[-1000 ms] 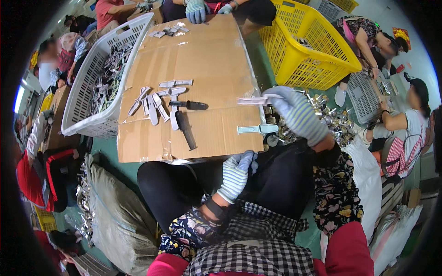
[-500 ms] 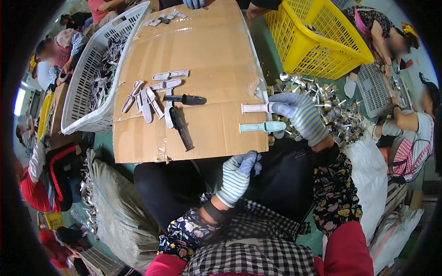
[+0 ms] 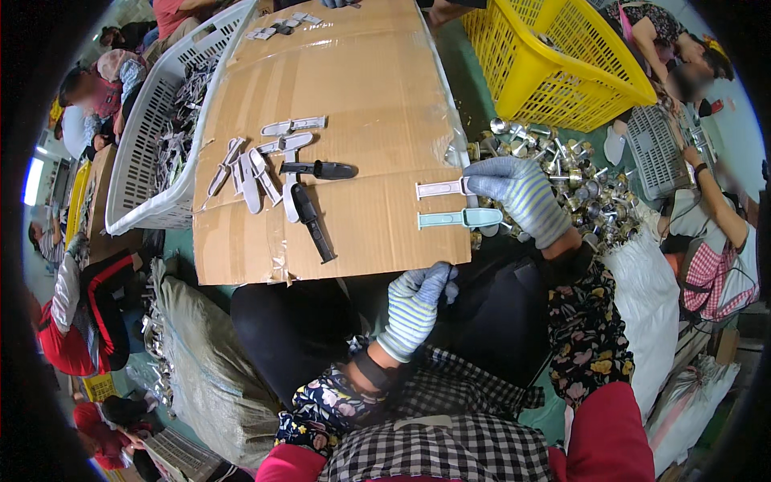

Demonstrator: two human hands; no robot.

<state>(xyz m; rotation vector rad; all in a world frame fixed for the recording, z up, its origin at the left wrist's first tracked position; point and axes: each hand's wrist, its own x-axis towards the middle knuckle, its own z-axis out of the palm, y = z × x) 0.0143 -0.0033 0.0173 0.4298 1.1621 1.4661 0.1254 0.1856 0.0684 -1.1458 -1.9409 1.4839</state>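
Observation:
My right hand (image 3: pixel 522 199), in a striped grey-blue glove, pinches the wide end of a pale pinkish-white plastic strip (image 3: pixel 438 189) at the right edge of a cardboard sheet (image 3: pixel 361 88). Just below it a mint-green plastic strip (image 3: pixel 458 218) lies with its rounded end past the edge. My left hand (image 3: pixel 411 313), gloved alike, is closed in front of the sheet's near edge; whatever its fingertips hold is hidden. Left of centre are two black strips, one lying crosswise (image 3: pixel 320 169) and one slanting (image 3: pixel 309 215), beside a loose cluster of light grey strips (image 3: pixel 250 181).
A white basket (image 3: pixel 132 177) full of strips stands to the left. At right are a yellow basket (image 3: pixel 554 80) and a heap of metal knob-like parts (image 3: pixel 590 189). Sacks (image 3: pixel 213 361) flank my legs. Small pieces (image 3: pixel 283 27) and another person's glove (image 3: pixel 339 3) are at the far end.
My right hand has shifted slightly left with the pinkish-white strip. My left hand stays almost still. The other person's glove at the far end shows less now.

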